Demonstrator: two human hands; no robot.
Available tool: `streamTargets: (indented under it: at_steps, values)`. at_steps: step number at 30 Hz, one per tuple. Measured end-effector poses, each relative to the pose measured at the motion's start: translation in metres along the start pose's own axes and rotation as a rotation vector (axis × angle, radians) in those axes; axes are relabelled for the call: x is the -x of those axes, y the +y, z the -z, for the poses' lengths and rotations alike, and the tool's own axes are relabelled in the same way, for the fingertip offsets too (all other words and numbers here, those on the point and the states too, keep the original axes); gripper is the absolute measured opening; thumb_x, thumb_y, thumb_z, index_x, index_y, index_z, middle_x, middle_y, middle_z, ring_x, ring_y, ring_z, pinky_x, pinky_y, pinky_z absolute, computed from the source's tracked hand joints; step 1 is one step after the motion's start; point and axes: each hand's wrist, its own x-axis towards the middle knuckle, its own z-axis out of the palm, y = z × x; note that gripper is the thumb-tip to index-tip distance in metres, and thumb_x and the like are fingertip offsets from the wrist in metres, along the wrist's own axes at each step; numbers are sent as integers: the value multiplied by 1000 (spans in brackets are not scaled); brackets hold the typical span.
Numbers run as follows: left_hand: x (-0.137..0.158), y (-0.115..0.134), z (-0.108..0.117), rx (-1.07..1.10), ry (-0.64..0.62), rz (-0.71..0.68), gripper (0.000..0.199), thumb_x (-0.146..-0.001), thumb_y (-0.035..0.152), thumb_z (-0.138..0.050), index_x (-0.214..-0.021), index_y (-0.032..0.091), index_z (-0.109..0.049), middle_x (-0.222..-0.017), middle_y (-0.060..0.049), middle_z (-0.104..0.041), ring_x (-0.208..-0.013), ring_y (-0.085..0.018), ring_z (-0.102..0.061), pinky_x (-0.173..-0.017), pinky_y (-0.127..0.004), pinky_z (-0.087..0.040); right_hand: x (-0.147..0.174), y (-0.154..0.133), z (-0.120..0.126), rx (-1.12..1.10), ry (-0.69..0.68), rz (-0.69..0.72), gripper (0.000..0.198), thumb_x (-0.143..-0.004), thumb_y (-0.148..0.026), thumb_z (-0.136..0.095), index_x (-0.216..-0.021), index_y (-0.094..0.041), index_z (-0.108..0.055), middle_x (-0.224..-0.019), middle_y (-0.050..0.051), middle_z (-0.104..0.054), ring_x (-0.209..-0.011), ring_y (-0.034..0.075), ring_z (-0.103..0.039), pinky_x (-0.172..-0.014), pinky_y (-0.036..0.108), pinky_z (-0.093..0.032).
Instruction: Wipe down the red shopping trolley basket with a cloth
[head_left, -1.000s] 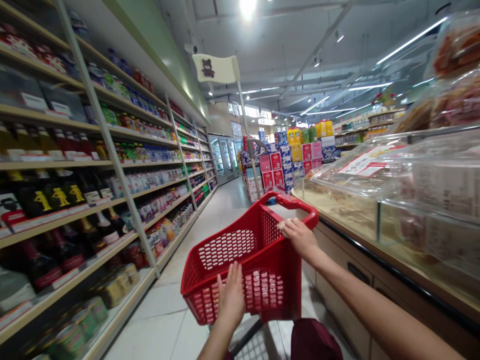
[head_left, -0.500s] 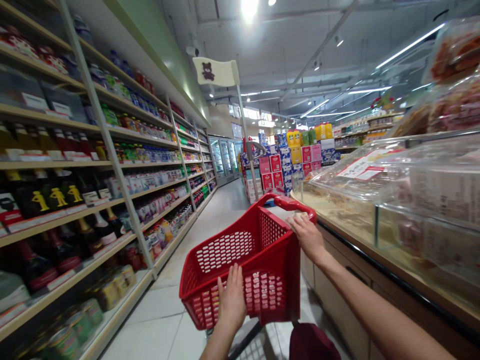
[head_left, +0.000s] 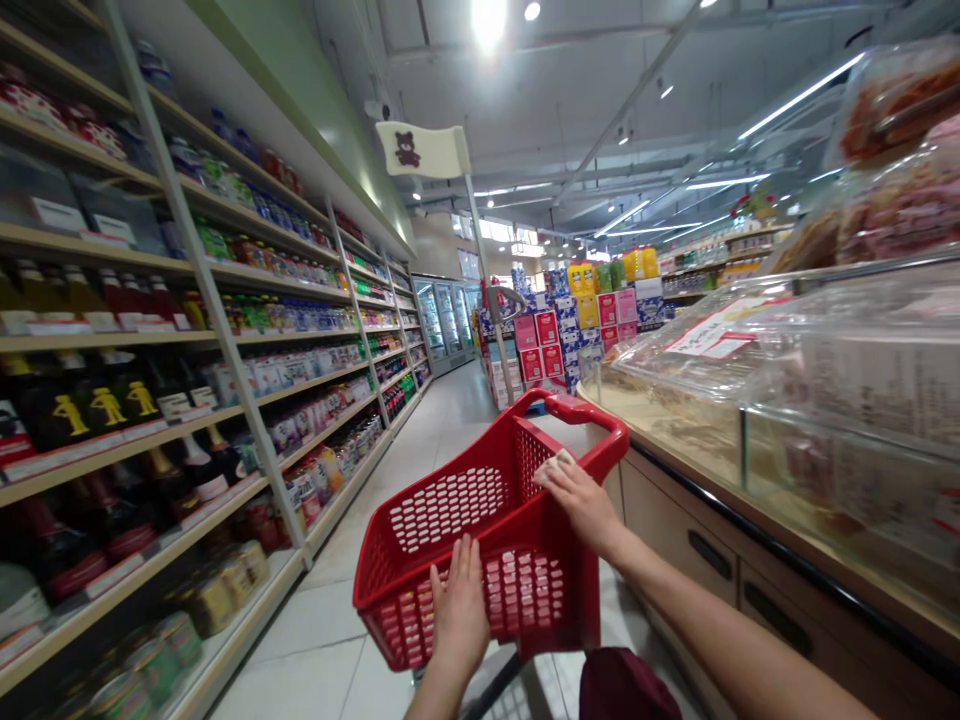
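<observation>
A red plastic shopping cart [head_left: 525, 620] with slotted basket walls stands in front of me. My left hand [head_left: 459, 605] lies with its fingers stretched along the near side of the basket, near the rim. With my right hand [head_left: 581, 500] I hold a pale crumpled cloth [head_left: 553, 468] against the upper rim, close to the red handle [head_left: 616, 440]. Part of the cloth is hidden under the fingers. From the cart's back rises a pole with a cream flag [head_left: 422, 150] bearing a brown bear.
Shelves [head_left: 277, 395] of bottles, cans and packets line the left side. On the right, a display counter [head_left: 750, 480] holds clear plastic-packed food close to my right arm. Stacked boxes [head_left: 555, 340] and glass-door fridges [head_left: 446, 315] stand farther back along the tiled aisle.
My right hand has moved left and down with the cloth, from beside the handle to the basket rim. My left hand stays on the basket's near side.
</observation>
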Motion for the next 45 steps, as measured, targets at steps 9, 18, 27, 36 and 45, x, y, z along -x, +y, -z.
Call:
streamTargets:
  at_steps: [9, 18, 27, 36, 45]
  values:
    - [1, 1, -9, -21, 90, -1, 81, -56, -4, -30, -133, 14, -12, -142, -4, -12, -130, -16, -10, -104, -48, -13, -2, 14, 3, 12, -14, -170, 36, -83, -9, -34, -111, -17, -55, -111, 8, -57, -110, 20, -45, -96, 40, -36]
    - [3, 1, -16, -49, 148, -25, 80, -57, -8, -27, -133, 15, -14, -141, -4, -13, -130, -17, -11, -104, -48, -15, 2, 37, 7, 55, -61, -156, 36, -83, -12, -38, -117, -16, -51, -116, 10, -54, -113, 22, -42, -97, 39, -33]
    - [5, 4, -12, -79, 156, -19, 79, -58, -9, -25, -132, 16, -14, -141, -5, -16, -129, -18, -15, -102, -49, -18, 4, 12, 4, -42, -55, 39, 38, -83, -10, -34, -114, -21, -53, -114, 4, -56, -113, 18, -43, -99, 37, -33]
    - [3, 9, -12, -82, 139, -6, 77, -59, -7, -26, -132, 14, -15, -141, -5, -15, -129, -18, -15, -101, -51, -19, 4, -1, 1, -53, -39, -38, 37, -83, -9, -33, -109, -22, -56, -113, 3, -57, -112, 17, -44, -99, 36, -34]
    - [3, 16, -11, -49, 111, 17, 79, -58, -3, -31, -133, 15, -14, -141, -5, -14, -130, -20, -13, -102, -49, -18, -3, 20, 6, -31, -20, -144, 37, -83, -10, -33, -113, -17, -53, -110, 9, -58, -111, 20, -45, -99, 43, -32]
